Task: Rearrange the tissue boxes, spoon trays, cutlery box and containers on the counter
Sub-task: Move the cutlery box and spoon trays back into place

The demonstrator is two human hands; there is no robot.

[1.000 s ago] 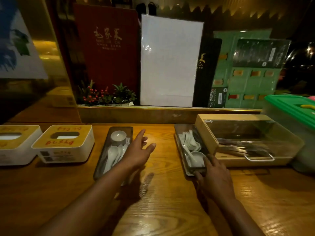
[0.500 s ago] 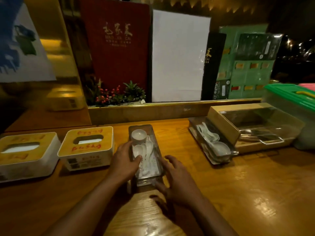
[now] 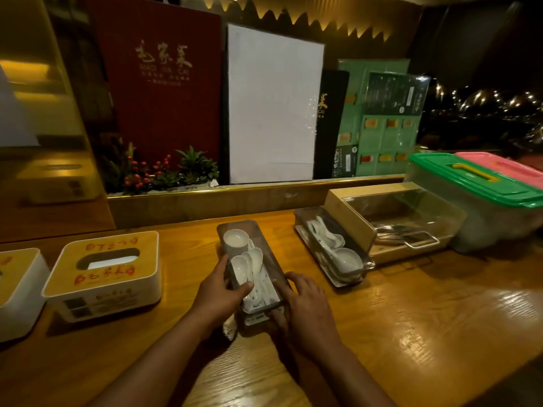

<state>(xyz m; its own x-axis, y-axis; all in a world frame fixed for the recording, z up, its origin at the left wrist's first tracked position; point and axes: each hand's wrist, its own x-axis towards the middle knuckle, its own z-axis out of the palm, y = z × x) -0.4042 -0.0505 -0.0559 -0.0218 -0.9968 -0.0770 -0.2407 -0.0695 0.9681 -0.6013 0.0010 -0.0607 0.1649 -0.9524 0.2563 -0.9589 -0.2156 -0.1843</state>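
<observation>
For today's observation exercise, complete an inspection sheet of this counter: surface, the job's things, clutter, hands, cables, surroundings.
Surface: glossy wooden counter, with light reflections.
Job's things: two white tissue boxes with yellow tops, one whole, one cut off at the left edge; dark spoon tray of white spoons, held; second clear spoon tray touching the wooden cutlery box with clear lid; green-lidded plastic container; pink-lidded container behind.
Clutter: nothing seen.
Hands: left hand and right hand grip the held tray's near end from either side.
Cables: nothing seen.
Surroundings: red menu, white board, green menus, berry plant on the ledge.
</observation>
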